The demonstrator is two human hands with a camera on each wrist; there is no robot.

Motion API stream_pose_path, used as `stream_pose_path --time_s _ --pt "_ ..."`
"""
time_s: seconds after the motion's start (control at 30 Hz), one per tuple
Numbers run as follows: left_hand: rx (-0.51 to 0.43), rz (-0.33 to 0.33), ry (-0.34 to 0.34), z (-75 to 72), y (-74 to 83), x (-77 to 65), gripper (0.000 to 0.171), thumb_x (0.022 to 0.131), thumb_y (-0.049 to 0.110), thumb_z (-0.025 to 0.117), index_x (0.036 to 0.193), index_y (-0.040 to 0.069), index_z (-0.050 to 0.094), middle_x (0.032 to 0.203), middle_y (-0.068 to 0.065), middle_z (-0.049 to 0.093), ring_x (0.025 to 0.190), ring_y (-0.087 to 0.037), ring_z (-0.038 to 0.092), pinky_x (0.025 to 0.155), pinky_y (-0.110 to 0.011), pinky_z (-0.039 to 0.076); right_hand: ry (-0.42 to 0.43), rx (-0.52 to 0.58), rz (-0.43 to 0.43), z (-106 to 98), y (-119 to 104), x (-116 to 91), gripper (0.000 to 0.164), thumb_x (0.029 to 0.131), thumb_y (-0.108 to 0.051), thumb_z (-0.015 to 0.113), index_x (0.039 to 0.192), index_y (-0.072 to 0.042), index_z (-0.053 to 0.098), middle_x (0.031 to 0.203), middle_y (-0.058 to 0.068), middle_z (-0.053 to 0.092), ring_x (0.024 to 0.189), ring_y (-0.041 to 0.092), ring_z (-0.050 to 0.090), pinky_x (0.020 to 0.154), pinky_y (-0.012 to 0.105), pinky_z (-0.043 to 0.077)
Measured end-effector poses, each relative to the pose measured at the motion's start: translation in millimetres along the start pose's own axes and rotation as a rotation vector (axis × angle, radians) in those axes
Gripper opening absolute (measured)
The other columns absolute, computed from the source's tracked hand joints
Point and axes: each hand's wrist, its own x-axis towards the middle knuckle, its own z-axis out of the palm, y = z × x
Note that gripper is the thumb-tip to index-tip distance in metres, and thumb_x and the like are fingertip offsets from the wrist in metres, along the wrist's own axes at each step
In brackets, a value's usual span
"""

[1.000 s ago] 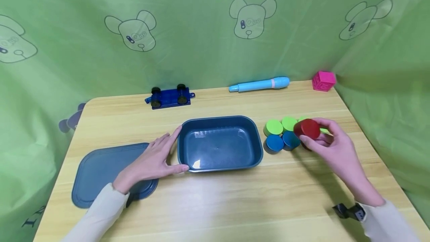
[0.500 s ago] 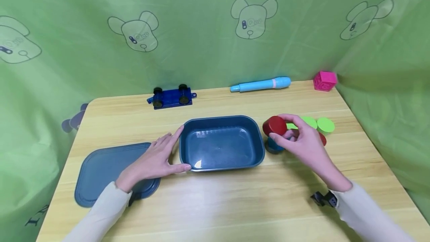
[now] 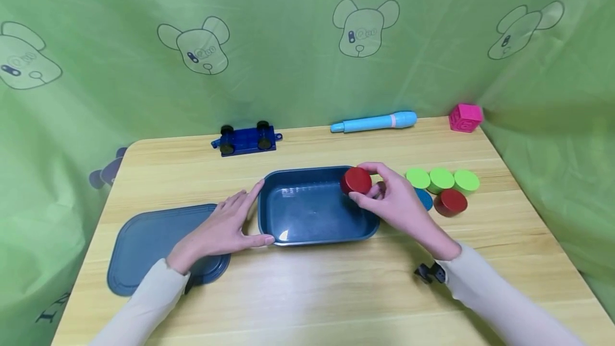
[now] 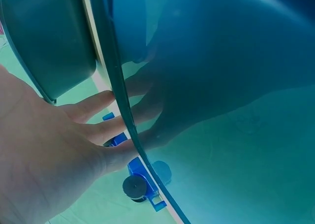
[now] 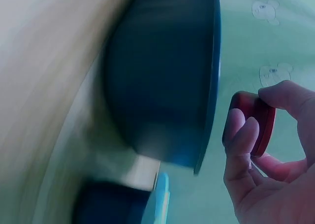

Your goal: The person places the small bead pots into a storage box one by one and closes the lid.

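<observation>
My right hand (image 3: pixel 401 199) pinches a small red cylinder (image 3: pixel 356 181) between thumb and fingertips, over the right part of a dark blue plastic box (image 3: pixel 317 242). In the right wrist view the red cylinder (image 5: pixel 265 128) is beyond the box's rim (image 5: pixel 214 81), up in the air. My left hand (image 3: pixel 218 231) lies against the box's left end, fingers spread, thumb at the front corner and forefinger at the back one. To the right stand several green cylinders (image 3: pixel 441 180), another red cylinder (image 3: pixel 450 202) and a blue cylinder (image 3: pixel 424 198), partly hidden by my right hand.
A flat dark blue lid (image 3: pixel 154 239) lies at the left, under my left forearm. Along the back edge are a blue toy wagon chassis (image 3: pixel 247 139) with black wheels, a light blue pen-shaped stick (image 3: pixel 375 122) and a pink cube (image 3: pixel 465 117). A green curtain (image 3: pixel 288 57) hangs behind.
My right hand has carried the red cylinder leftward from the group of cylinders to over the box. The left hand has stayed at the box's left end.
</observation>
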Motion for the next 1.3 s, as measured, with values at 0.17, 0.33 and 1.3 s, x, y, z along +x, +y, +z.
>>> stream_pose_path --time_s 0.17,0.33,1.3 --pt "0.003 0.003 0.000 -0.5 0.3 -2.2 0.121 0.091 0.078 0.071 0.177 0.036 -0.004 0.177 -0.021 0.024 0.161 -0.050 0.021 0.123 -0.077 0.015 -0.014 0.003 -0.011 21.8 -6.2 10.6 0.061 0.093 -0.025 0.091 0.144 -0.007 0.062 0.108 0.008 0.073 0.082 0.022 0.068 0.068 0.031 0.059" --pt "0.005 0.003 0.005 -0.7 1.4 -2.5 0.121 0.091 0.078 0.071 0.177 0.036 -0.003 0.177 -0.022 0.025 0.161 -0.051 0.022 0.123 -0.077 0.016 -0.037 -0.044 -0.010 42.1 -16.8 19.3 0.063 0.092 -0.025 0.091 0.145 -0.006 0.062 0.118 0.009 0.070 0.082 0.020 0.066 0.070 0.032 0.058" --pt "0.021 -0.007 -0.007 0.3 1.8 1.2 0.119 0.091 0.081 0.068 0.176 0.038 -0.004 0.175 -0.025 0.027 0.159 -0.053 0.024 0.123 -0.076 0.018 -0.221 -0.214 -0.015 122.2 -42.0 46.6 0.059 0.093 -0.019 0.090 0.144 -0.003 0.064 0.128 0.011 0.067 0.108 0.025 0.065 0.090 0.038 0.061"
